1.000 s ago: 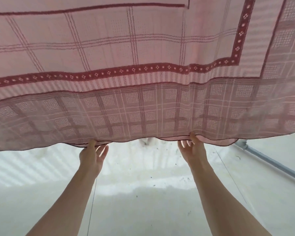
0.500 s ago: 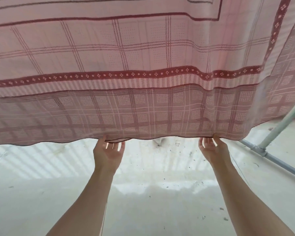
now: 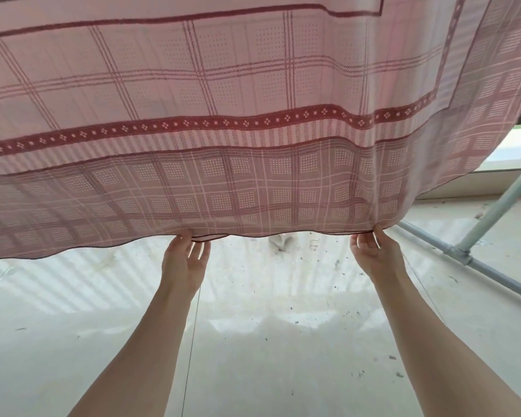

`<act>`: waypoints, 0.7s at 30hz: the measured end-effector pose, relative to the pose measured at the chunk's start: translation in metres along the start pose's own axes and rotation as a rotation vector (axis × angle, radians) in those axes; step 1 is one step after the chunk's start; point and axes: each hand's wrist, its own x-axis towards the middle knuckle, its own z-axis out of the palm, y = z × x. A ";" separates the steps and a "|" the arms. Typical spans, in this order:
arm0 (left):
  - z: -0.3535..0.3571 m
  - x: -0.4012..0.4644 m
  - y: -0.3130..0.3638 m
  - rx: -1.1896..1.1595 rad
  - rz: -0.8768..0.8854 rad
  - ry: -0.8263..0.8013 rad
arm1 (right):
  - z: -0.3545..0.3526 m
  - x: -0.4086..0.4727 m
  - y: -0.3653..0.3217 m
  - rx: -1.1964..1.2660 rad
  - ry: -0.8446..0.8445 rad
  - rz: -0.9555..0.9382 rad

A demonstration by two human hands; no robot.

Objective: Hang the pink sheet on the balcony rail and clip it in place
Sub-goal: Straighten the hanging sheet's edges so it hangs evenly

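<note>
The pink sheet (image 3: 253, 115), checked with dark red bands, hangs spread across the whole upper part of the head view. Its lower hem runs wavy from left to right. My left hand (image 3: 184, 263) pinches the hem near the middle, thumb on the near side and fingers behind the cloth. My right hand (image 3: 373, 254) grips the hem farther right, just inside the sheet's lower right corner. Both arms are stretched forward. The rail the sheet hangs from is hidden above the frame; no clip is visible.
A grey metal pipe frame (image 3: 463, 254) runs along the floor at the right, with one pipe rising diagonally. The pale concrete floor (image 3: 268, 341) is speckled with dirt. A window ledge (image 3: 512, 164) shows at the far right.
Both hands have slid to the right along the hem, and farther apart. The view has turned right, so the diagonal pipe and window ledge now show.
</note>
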 end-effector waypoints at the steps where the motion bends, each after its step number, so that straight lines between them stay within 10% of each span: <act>1: 0.000 0.001 -0.002 0.002 -0.012 0.022 | -0.001 0.001 0.000 0.010 0.001 0.010; 21: -0.014 0.010 0.003 -0.113 0.053 0.217 | -0.004 -0.007 0.002 0.211 -0.051 0.034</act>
